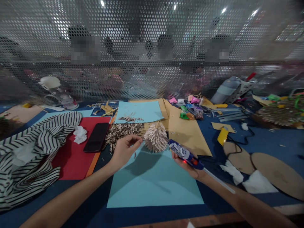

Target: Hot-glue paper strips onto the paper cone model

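A cone-shaped craft piece [155, 137], covered in overlapping pale shell-like flakes, stands on a light blue sheet [154, 186]. My left hand [127, 148] is at its left side, thumb and fingertips pinched together. Whatever they pinch is too small to make out. In my right hand [186, 166] is a blue glue gun [185, 153] with a small red light. Its nozzle points at the cone's right side, and a clear glue stick [219, 180] sticks out of its back. A heap of loose flakes [123, 133] lies behind my left hand.
To the left are a black phone [97, 137], a red folder [73, 158] and striped cloth [28, 148]. Brown paper [187, 133], a yellow cutter [222, 135], cardboard discs [277, 171] and bottles [225, 90] are right. A perforated metal screen [133, 76] rises behind.
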{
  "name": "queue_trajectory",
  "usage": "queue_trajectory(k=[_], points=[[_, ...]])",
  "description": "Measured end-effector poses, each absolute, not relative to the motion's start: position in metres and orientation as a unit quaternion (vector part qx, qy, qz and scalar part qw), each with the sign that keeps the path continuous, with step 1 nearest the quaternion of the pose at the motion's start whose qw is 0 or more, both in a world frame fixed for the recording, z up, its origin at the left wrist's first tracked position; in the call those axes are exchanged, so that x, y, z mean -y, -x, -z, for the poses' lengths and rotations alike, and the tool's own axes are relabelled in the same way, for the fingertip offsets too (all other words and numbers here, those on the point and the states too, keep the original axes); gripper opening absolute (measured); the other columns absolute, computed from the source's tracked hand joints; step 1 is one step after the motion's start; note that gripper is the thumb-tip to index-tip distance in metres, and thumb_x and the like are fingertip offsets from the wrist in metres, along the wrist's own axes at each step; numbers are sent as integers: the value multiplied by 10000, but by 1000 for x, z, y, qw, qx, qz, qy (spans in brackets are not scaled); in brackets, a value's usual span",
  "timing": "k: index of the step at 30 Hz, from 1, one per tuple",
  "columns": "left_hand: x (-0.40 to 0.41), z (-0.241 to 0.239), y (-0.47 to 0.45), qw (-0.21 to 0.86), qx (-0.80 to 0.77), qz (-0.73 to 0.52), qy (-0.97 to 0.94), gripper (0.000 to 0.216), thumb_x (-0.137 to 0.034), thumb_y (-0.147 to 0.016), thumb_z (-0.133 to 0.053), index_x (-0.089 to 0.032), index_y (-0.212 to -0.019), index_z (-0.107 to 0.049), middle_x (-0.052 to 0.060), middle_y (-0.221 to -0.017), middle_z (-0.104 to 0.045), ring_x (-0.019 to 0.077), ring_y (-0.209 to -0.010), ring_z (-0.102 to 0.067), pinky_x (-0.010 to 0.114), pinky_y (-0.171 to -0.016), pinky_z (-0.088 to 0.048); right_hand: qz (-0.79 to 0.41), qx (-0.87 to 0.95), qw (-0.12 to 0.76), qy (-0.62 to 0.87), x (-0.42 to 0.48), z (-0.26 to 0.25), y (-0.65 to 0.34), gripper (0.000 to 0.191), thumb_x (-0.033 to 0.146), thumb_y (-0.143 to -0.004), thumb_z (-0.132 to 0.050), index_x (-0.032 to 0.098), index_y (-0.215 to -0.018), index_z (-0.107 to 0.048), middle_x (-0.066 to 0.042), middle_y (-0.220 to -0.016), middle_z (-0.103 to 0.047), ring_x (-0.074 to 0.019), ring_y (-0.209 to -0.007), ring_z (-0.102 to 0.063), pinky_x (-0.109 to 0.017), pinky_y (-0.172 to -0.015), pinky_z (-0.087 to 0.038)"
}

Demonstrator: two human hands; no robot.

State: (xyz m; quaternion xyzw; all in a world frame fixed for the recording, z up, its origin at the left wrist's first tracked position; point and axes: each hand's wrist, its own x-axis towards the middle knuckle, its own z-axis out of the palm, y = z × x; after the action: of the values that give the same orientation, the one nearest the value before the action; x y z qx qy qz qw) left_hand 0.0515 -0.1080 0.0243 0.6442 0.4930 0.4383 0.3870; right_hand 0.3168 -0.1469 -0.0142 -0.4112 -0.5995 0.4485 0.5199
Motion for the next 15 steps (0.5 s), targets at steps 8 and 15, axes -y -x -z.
queue_trajectory(k=[8,15], points=[[108,-23,-54,480,-497,-424,-586,218,-389,-761,-669,-181,-825,-657,4,-657,-596,82,-487,-493,186,-428,-414,-454,686,458,335,151,7,-310,107,246,-737,-639,218,-839,-620,-24,-737,-626,-175,-635,-601,-275,-562,-464],[106,-38,-61,432,-494,-433,-618,181,-343,-771,-625,-162,-774,-614,-4,-647,-562,91,-564,-498,186,-501,-396,-488,622,485,374,145,13,-297,146,341,-731,-687,228,-792,-616,-18,-696,-642,-194,-652,-624,-301,-607,-504]])
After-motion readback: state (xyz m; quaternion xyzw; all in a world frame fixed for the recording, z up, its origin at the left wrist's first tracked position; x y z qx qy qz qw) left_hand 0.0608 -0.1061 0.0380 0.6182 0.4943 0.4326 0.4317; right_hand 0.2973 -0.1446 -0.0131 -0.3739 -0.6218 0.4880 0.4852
